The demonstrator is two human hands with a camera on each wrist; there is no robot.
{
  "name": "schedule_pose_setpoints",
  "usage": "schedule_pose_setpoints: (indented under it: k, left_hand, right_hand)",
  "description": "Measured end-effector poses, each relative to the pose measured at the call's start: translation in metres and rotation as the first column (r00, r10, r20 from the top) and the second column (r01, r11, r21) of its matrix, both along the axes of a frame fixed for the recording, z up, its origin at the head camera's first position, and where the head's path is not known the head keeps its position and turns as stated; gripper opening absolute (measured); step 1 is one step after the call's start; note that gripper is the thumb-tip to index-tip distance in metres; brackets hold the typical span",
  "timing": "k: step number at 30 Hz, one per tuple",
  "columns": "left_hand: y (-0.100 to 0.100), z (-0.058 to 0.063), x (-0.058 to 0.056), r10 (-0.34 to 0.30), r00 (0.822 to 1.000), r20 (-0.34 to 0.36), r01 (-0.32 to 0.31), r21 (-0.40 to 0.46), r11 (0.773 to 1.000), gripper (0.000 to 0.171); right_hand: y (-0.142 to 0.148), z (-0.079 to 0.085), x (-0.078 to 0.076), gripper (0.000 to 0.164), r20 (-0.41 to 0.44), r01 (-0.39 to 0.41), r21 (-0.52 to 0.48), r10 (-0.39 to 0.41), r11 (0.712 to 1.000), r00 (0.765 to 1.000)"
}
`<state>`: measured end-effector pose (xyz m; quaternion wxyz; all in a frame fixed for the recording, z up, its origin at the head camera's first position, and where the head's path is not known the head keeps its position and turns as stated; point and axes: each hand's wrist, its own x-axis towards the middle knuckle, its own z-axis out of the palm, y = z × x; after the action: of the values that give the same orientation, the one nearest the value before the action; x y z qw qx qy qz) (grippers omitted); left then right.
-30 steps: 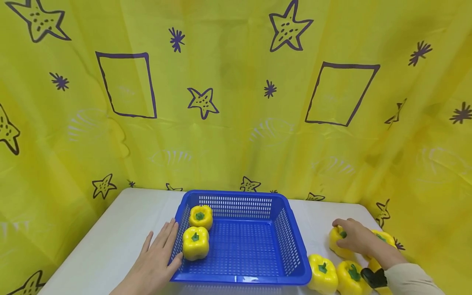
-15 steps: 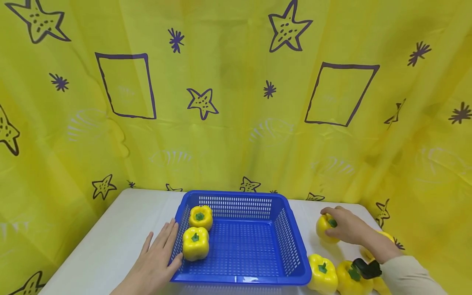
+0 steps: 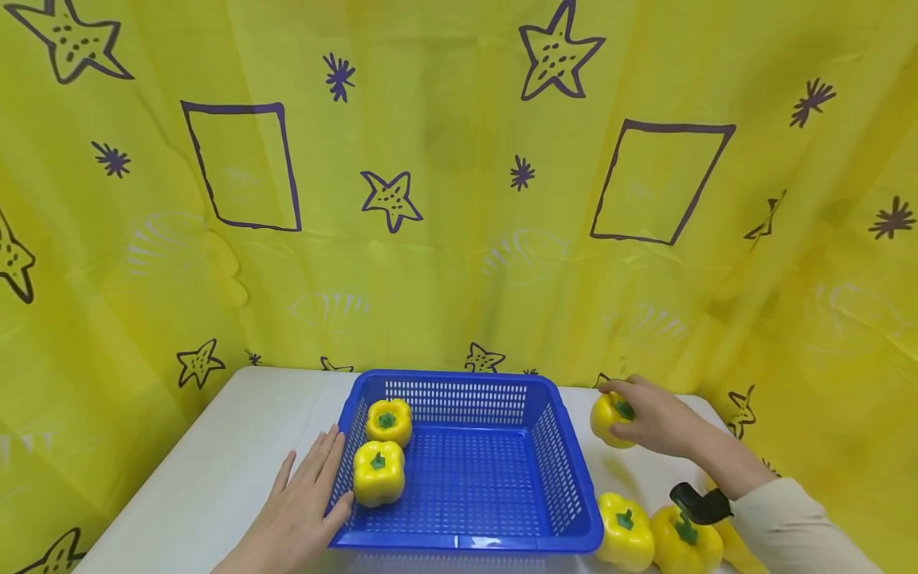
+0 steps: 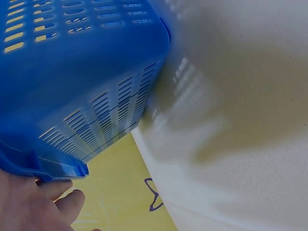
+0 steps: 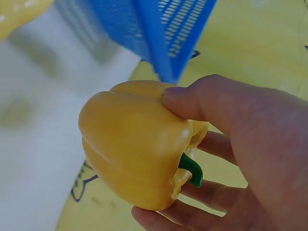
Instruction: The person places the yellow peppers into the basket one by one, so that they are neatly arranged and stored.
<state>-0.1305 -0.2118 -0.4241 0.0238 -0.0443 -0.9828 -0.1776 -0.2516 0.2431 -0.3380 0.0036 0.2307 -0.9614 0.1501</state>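
Observation:
A yellow bell pepper [image 5: 130, 139] with a green stem is gripped in my right hand [image 3: 656, 418], thumb on one side and fingers on the other. It hangs above the table, just right of the blue plastic basket [image 3: 531, 544]. My left hand [image 3: 297, 502] lies with straight fingers along the basket's left rim; in the left wrist view its fingers [image 4: 72, 204] show under the rim. Inside the basket, two yellow bell peppers stand along the left wall, one at the back [image 3: 390, 421] and one nearer [image 3: 378, 474].
Right of the basket, more yellow bell peppers stand on the white table [image 3: 194, 446], one by the basket corner [image 3: 625, 532] and another beside it [image 3: 684, 546]. Others are partly hidden under the right forearm, which carries a black wrist camera [image 3: 699, 504]. A yellow patterned curtain [image 3: 445, 279] hangs behind.
My right hand has lifted the bell pepper off the table's right side and carried it left, toward the basket. My left hand has stayed at the basket's rim.

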Motion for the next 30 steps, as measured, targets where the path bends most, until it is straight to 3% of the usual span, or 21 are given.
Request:
schedule_pose_setpoints:
  k: [18, 24, 30]
  left_hand:
    - [-0.001, 0.0, -0.001, 0.0, 1.0, 0.015, 0.0, -0.005, 1.0, 0.075]
    - [-0.001, 0.0, -0.001, 0.0, 1.0, 0.006, 0.001, -0.003, 1.0, 0.075]
    - [-0.001, -0.001, -0.001, -0.006, 1.0, -0.015, 0.005, -0.015, 1.0, 0.074]
  right_hand:
    - [-0.04, 0.029, 0.005, 0.049, -0.049, -0.071, -0.017, 0.07, 0.997, 0.996]
    - [-0.053, 0.03, 0.005, 0.049, -0.064, -0.091, -0.018, 0.089, 0.996, 0.994]
    - [-0.072, 0.027, 0.005, 0.051, -0.008, -0.083, -0.03, 0.083, 0.996, 0.996]
